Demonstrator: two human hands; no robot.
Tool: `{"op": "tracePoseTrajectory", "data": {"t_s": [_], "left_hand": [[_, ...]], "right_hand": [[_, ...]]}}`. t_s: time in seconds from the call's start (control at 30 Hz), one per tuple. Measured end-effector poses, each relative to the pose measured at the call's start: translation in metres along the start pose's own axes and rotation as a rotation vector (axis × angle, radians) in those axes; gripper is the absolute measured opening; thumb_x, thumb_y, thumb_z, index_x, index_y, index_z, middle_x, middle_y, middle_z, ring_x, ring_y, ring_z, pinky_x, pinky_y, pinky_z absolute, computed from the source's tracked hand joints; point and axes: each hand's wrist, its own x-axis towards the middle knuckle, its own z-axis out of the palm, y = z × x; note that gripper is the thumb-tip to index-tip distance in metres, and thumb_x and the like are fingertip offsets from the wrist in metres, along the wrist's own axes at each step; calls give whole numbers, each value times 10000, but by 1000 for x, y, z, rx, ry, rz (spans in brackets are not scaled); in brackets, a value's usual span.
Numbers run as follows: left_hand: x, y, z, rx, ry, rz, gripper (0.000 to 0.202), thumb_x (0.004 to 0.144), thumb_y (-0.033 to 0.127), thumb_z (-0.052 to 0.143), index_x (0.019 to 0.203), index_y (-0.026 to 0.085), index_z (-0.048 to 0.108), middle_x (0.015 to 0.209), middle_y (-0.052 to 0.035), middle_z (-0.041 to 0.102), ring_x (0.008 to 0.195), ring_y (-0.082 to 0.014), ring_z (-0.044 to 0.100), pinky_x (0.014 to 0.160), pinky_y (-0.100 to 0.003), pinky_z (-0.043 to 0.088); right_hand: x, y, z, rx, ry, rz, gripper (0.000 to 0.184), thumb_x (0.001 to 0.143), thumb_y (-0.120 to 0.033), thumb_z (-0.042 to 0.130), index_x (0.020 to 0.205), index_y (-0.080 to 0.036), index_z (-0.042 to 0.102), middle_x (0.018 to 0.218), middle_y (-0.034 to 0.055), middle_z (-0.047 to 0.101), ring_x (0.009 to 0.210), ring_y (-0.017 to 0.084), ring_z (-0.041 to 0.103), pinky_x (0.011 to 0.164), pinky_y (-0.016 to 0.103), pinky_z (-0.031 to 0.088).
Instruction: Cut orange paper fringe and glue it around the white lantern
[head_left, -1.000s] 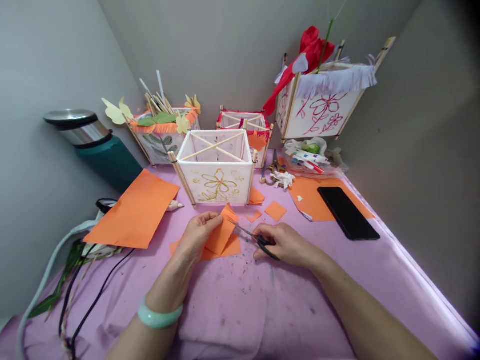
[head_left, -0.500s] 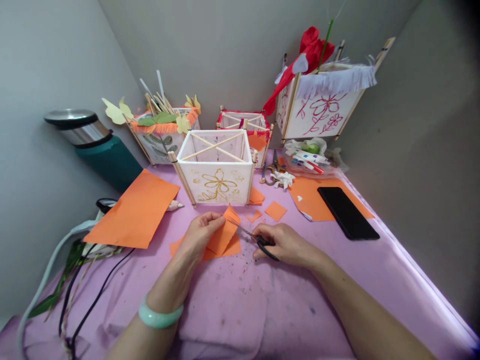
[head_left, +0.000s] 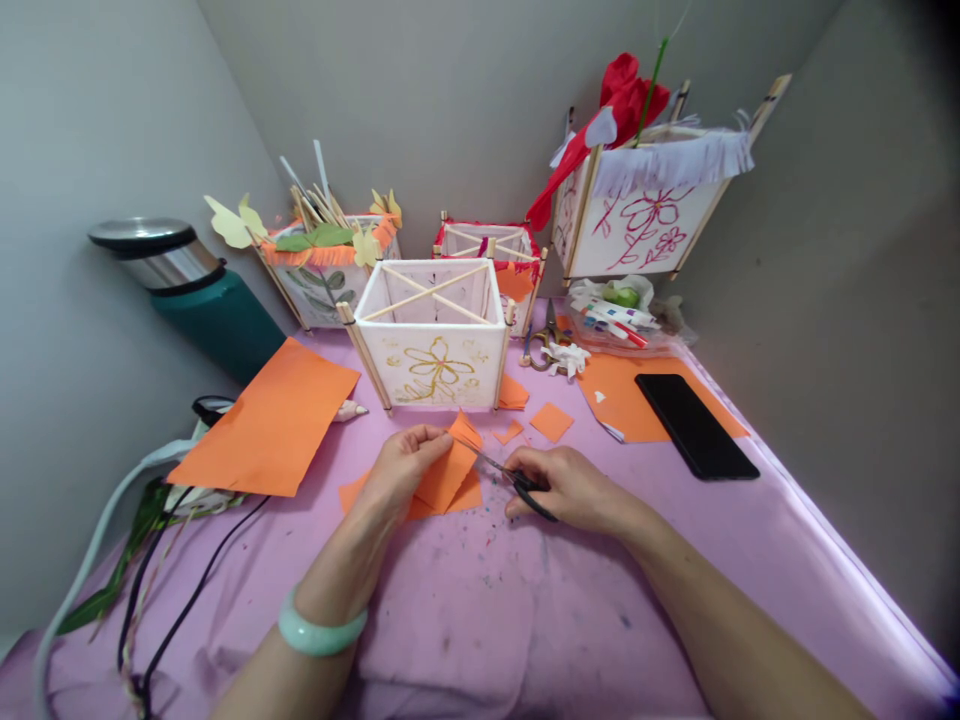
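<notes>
My left hand (head_left: 409, 465) pinches a folded piece of orange paper (head_left: 444, 474) between thumb and fingers, and a pale green jade bangle (head_left: 322, 635) circles that wrist. My right hand (head_left: 561, 490) grips black-handled scissors (head_left: 517, 478), with the thin blades pointing left to the paper's edge. Part of the handles is hidden by my fingers. Under the held piece, a loose orange paper sheet (head_left: 466, 497) lies on the pink tablecloth (head_left: 480, 600). Small orange squares (head_left: 551, 422) lie just beyond the scissors.
A white paper lantern with a gold flower (head_left: 431, 365) stands directly ahead, among other decorated lanterns. A large orange sheet (head_left: 274, 420) lies left, near a teal flask (head_left: 214, 320) and dark cables (head_left: 195, 570). A black phone (head_left: 696, 427) lies right on orange paper.
My left hand has shifted slightly right, carrying the orange paper closer to the scissor blades. The right hand and scissors have barely moved.
</notes>
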Motion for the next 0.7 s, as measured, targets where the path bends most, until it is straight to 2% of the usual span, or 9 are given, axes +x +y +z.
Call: {"op": "tracePoseTrajectory", "data": {"t_s": [0.17,0.7], "left_hand": [[2,-2,0,4,-28,11,315,626,388,763,744,128,631,665,-24,665,583,-116,567,570,-220,395],[-1,0,2,-6,-14,-7,308,607,392,771,725,139,641,642,-14,661,568,-122,565,565,-225,392]], "right_hand": [[1,0,1,6,6,-8,337,720,-468,736,866,-194,607,618,-67,512,565,88,454,535,195,297],[1,-1,1,-11,21,-3,332,717,-463,740,860,-194,606,609,-65,513,561,89,455,530,193,289]]}}
